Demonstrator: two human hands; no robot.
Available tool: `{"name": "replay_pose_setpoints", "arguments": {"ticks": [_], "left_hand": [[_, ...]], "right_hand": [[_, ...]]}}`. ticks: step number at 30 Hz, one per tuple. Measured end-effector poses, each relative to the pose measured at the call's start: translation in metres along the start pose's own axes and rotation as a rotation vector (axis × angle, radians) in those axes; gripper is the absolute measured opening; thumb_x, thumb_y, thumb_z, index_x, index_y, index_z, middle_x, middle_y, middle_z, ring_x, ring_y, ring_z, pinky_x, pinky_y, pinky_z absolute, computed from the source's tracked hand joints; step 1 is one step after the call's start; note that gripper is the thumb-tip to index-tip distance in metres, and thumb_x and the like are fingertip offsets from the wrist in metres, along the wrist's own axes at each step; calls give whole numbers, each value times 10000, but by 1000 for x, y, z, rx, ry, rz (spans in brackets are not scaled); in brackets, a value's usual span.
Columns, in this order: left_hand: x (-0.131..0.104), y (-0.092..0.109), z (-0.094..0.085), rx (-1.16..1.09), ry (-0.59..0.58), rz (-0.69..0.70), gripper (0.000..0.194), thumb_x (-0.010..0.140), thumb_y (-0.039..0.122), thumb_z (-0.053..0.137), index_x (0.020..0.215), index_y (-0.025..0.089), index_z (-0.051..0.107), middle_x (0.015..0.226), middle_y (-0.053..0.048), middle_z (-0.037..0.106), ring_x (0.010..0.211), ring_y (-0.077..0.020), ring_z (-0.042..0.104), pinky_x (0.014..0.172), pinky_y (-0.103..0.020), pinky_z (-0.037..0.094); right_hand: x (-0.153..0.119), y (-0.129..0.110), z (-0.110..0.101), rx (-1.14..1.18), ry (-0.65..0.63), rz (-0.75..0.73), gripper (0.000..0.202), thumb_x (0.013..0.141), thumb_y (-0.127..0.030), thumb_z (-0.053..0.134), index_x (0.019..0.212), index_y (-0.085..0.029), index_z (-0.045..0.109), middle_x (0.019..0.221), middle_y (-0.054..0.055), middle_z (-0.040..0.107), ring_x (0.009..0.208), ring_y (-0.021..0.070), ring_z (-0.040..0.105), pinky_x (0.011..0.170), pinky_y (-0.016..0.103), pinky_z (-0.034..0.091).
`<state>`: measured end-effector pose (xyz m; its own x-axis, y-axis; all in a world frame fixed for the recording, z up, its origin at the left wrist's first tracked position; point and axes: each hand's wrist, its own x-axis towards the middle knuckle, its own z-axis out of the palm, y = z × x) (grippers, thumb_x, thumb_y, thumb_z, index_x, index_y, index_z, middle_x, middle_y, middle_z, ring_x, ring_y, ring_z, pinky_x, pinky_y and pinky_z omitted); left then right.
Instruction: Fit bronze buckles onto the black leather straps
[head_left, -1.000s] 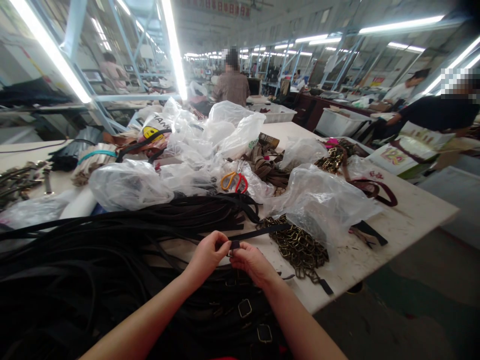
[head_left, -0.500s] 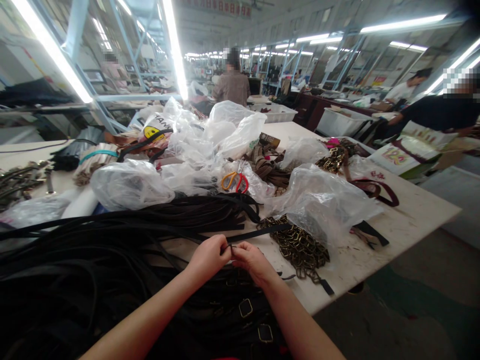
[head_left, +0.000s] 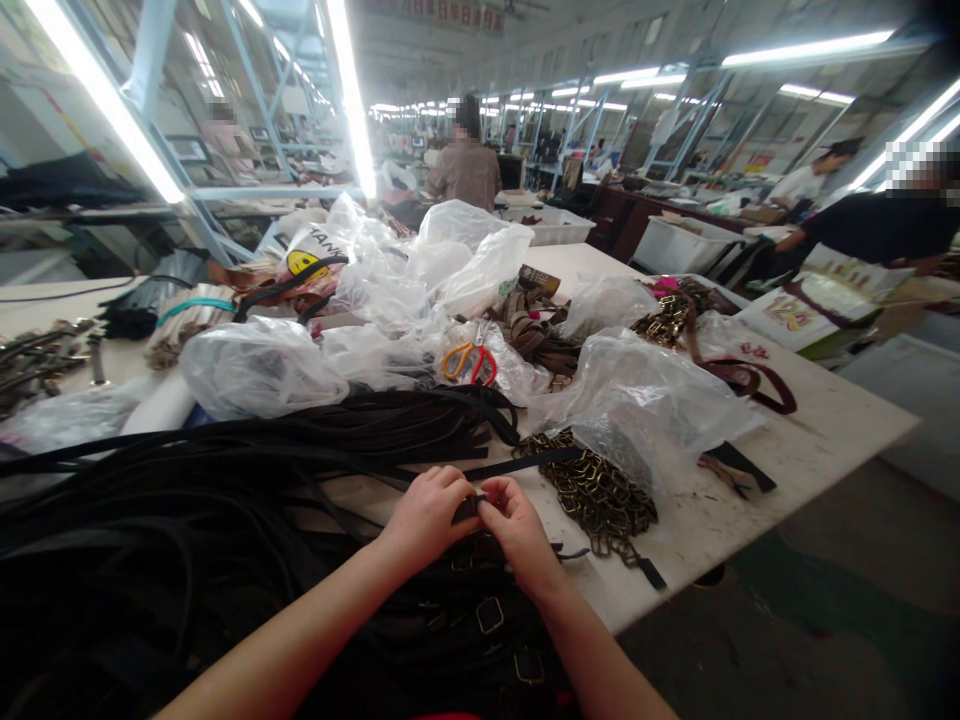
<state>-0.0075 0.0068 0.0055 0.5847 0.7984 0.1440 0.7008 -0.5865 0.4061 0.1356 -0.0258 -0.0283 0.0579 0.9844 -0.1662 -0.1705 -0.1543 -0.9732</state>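
My left hand [head_left: 433, 508] and my right hand [head_left: 514, 522] meet over the near part of the table. Between their fingertips they pinch a small dark strap piece [head_left: 466, 508], partly hidden by the fingers. Long black straps [head_left: 187, 500] lie heaped to the left and beneath my forearms. Some of those below carry square brass-coloured buckles [head_left: 490, 615]. Right of my hands rests a pile of brass-toned metal buckles [head_left: 607, 500], with one black strap [head_left: 517, 464] reaching into it.
Clear plastic bags [head_left: 637, 400] cover much of the table [head_left: 840, 420]. Scissors [head_left: 469, 362] with one yellow and one red handle lie among them. Brown straps [head_left: 536, 325] sit behind. At right is a person in dark clothing [head_left: 870, 230]; another person [head_left: 465, 175] is further back.
My fingers have shifted slightly right around the dark strap piece, and more of it shows between them. The left hand has turned a little. Surrounding things stay put.
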Motion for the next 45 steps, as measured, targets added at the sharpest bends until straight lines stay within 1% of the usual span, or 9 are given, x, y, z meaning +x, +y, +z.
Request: {"name": "replay_pose_setpoints", "arguments": {"ticks": [4, 8, 14, 19, 23, 30, 35, 39, 45], "left_hand": [[-6, 1, 4, 67, -11, 17, 181, 736, 342, 575, 847, 199, 576, 899, -32, 595, 895, -199, 510, 794, -327, 371], [-12, -23, 7, 50, -151, -9, 524, 684, 433, 613, 1132, 204, 467, 1012, -49, 601, 928, -221, 531, 805, -330, 383], [-24, -51, 7, 205, -330, -51, 242, 834, 340, 404, 828, 200, 602, 810, -48, 595, 761, -192, 556, 663, -279, 398], [-30, -45, 6, 232, -306, -59, 226, 834, 300, 397, 833, 211, 604, 799, -44, 573, 756, -182, 539, 655, -267, 387], [-50, -36, 1, 144, -368, -114, 250, 839, 295, 369, 812, 204, 600, 777, -39, 577, 739, -170, 547, 642, -250, 388], [-74, -34, -13, 100, -419, -190, 274, 855, 282, 338, 795, 189, 588, 777, -32, 588, 710, -154, 554, 638, -239, 403], [-26, -48, -6, 372, -185, -22, 215, 782, 110, 452, 943, 193, 567, 929, -67, 572, 894, -213, 507, 786, -327, 372], [11, -51, 14, 463, -170, 18, 205, 763, 59, 452, 892, 159, 575, 828, -87, 574, 808, -218, 525, 719, -336, 381], [0, -34, -7, 276, -193, 62, 218, 818, 137, 402, 950, 218, 555, 843, -28, 568, 766, -163, 546, 640, -244, 391]], "right_hand": [[-4, 0, -13, -108, 133, -17, 198, 671, -226, 531, 859, -196, 480, 728, -32, 503, 660, 113, 502, 626, 233, 423], [-8, 2, -39, -403, 74, -26, 156, 687, -223, 475, 830, -183, 523, 751, 4, 565, 701, 155, 546, 666, 280, 438], [-3, 2, -49, -927, 175, -315, 238, 740, -157, 406, 924, -175, 555, 917, 72, 577, 850, 194, 535, 782, 329, 401], [8, 1, -16, -1042, -173, -455, 222, 789, -204, 435, 945, -209, 592, 964, 53, 591, 902, 180, 515, 807, 300, 358], [3, 7, 0, -1164, -395, -372, 229, 823, -265, 420, 852, -219, 642, 823, 39, 590, 801, 162, 519, 734, 270, 340], [-12, 12, 4, -1143, -475, -256, 266, 841, -251, 390, 835, -201, 652, 801, 38, 571, 788, 145, 502, 700, 239, 313], [-9, 11, 6, -1134, -460, -257, 264, 834, -243, 390, 826, -199, 650, 787, 33, 581, 777, 141, 506, 694, 233, 317], [-8, 13, 5, -1070, -413, -211, 252, 822, -277, 409, 809, -191, 646, 776, 39, 589, 773, 150, 513, 697, 242, 328], [3, 11, -3, -451, -201, -44, 432, 761, -462, 485, 1071, -164, 524, 676, 7, 553, 661, 152, 506, 630, 264, 359]]}}
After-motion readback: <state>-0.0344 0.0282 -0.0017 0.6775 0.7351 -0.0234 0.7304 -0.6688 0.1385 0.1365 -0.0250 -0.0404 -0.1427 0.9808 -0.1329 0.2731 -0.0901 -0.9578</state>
